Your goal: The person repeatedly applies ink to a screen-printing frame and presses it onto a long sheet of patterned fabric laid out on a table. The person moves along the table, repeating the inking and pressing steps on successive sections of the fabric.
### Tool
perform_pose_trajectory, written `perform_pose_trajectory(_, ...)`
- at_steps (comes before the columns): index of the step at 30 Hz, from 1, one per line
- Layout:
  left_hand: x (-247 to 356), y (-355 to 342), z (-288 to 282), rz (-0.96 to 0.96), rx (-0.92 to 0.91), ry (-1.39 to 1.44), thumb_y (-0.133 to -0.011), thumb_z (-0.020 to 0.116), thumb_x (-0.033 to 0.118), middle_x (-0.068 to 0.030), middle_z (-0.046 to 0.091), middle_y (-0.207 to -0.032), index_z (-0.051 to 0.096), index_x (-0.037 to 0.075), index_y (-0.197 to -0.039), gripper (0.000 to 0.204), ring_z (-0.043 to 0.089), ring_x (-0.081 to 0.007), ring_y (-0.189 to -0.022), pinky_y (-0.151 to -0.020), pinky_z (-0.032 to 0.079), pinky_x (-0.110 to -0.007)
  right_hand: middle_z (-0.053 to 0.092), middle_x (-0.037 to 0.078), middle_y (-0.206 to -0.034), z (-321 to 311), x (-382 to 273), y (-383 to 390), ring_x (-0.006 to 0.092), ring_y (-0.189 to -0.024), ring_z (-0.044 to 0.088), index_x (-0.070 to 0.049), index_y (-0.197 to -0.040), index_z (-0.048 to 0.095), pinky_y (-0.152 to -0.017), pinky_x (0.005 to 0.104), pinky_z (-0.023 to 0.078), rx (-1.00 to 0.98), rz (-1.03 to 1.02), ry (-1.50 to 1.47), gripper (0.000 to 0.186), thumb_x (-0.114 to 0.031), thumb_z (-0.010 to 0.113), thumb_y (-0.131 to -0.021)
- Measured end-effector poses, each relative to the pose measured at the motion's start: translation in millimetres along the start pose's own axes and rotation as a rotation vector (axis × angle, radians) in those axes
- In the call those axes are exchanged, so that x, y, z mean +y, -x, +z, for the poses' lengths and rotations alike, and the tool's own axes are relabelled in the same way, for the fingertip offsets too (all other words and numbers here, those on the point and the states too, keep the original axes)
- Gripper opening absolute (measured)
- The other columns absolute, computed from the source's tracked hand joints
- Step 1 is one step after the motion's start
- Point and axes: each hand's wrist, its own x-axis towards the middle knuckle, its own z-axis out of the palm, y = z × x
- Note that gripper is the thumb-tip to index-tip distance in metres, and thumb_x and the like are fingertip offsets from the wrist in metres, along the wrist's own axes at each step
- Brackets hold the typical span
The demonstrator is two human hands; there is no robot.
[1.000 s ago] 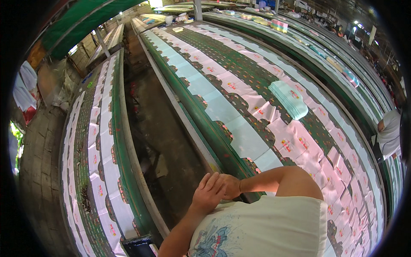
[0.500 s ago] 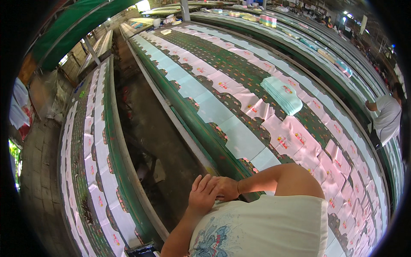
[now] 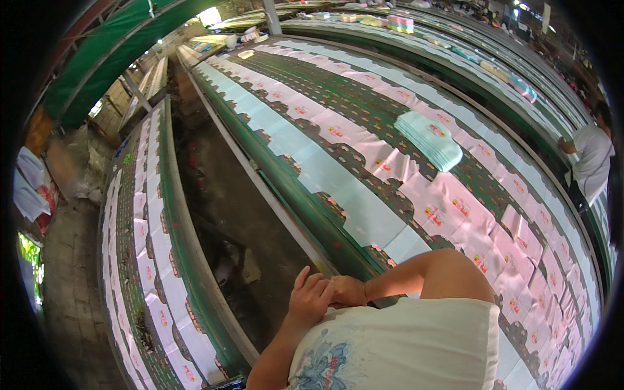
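My left hand (image 3: 310, 296) and my right hand (image 3: 349, 291) meet in front of my shirt, touching each other. The left one's fingers are apart, loosely bent toward the right hand, with one finger raised; nothing shows in it. Curled fingers close up my right hand, and the left hand hides part of it, so whatever it may hold cannot be made out. Beside them runs the green edge of a long table (image 3: 305, 213), covered with rows of pale blue cloth pieces (image 3: 364, 220) and pink cloth pieces (image 3: 448, 209) with printed motifs. A stack of mint-green cloth pieces (image 3: 429, 140) lies farther up.
A dark aisle (image 3: 221, 169) separates this table from another long table (image 3: 170, 260) of printed cloth at left. At far right stands a person (image 3: 591, 159) in a white shirt. Multicoloured stacks (image 3: 400, 25) sit on tables beyond. Green sheeting (image 3: 97, 58) hangs upper left.
My left hand's fingers have bent more, with one now standing up apart from the others. The hands remain together. The view has shifted slightly, and the person at right has leaned a little.
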Motion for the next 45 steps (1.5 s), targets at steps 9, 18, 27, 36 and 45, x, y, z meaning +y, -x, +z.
perform_pose_trajectory(9, 27, -55, -9, 0.123, 0.013, 0.037, -0.085, 0.079, 0.018, -0.0022, 0.076, -0.101, 0.082, 0.011, -0.109, 0.025, 0.075, -0.0231, -0.107, -0.130, 0.043, -0.058, 0.080, 0.008, -0.109, 5, 5, 2, 0.0333, -0.104, 0.075, -0.017, -0.108, 0.081, -0.088, 0.0482, 0.057, 0.025, 0.040, 0.034, 0.022, -0.023, 0.087, -0.088)
perform_pose_trajectory(18, 66, -47, -74, -0.131, 0.177, -0.183, -0.085, 0.079, 0.015, -0.0023, 0.079, -0.109, 0.081, 0.010, -0.115, 0.031, 0.076, -0.0213, -0.107, -0.130, 0.042, -0.059, 0.081, 0.006, -0.109, 8, 6, 3, 0.0298, -0.100, 0.076, -0.017, -0.111, 0.082, -0.084, 0.0464, 0.057, 0.016, -0.038, 0.046, 0.021, -0.023, 0.087, -0.092)
perform_pose_trajectory(27, 111, 73, -123, -0.640, 0.337, -0.242, -0.083, 0.085, -0.009, -0.0055, 0.079, -0.104, 0.078, 0.011, -0.107, 0.032, 0.078, -0.0265, -0.100, -0.131, 0.038, -0.064, 0.079, 0.000, -0.095, -3, -4, 0, 0.0231, -0.091, 0.075, -0.017, -0.104, 0.080, -0.079, 0.0428, 0.053, 0.020, -0.089, -0.002, 0.013, -0.019, 0.087, -0.093)
perform_pose_trajectory(36, 144, 165, -115, -0.981, 0.587, -0.495, -0.083, 0.082, -0.012, -0.0039, 0.069, -0.092, 0.073, 0.010, -0.114, 0.039, 0.068, -0.0260, -0.084, -0.127, 0.044, -0.067, 0.078, 0.001, -0.090, -15, -14, -16, 0.0262, -0.088, 0.075, -0.017, -0.099, 0.078, -0.086, 0.0460, 0.055, -0.260, -0.092, 0.105, 0.007, -0.024, 0.080, -0.098)
perform_pose_trajectory(45, 150, 193, -132, -0.970, 0.659, -0.517, -0.096, 0.067, -0.018, -0.0093, 0.064, -0.089, 0.070, 0.005, -0.120, 0.033, 0.064, -0.0290, -0.077, -0.122, 0.047, -0.068, 0.073, 0.004, -0.080, 84, -56, -145, 0.0298, -0.082, 0.075, -0.017, -0.116, 0.077, -0.086, 0.0461, 0.053, -0.508, -0.427, 0.006, 0.016, -0.025, 0.074, -0.102)
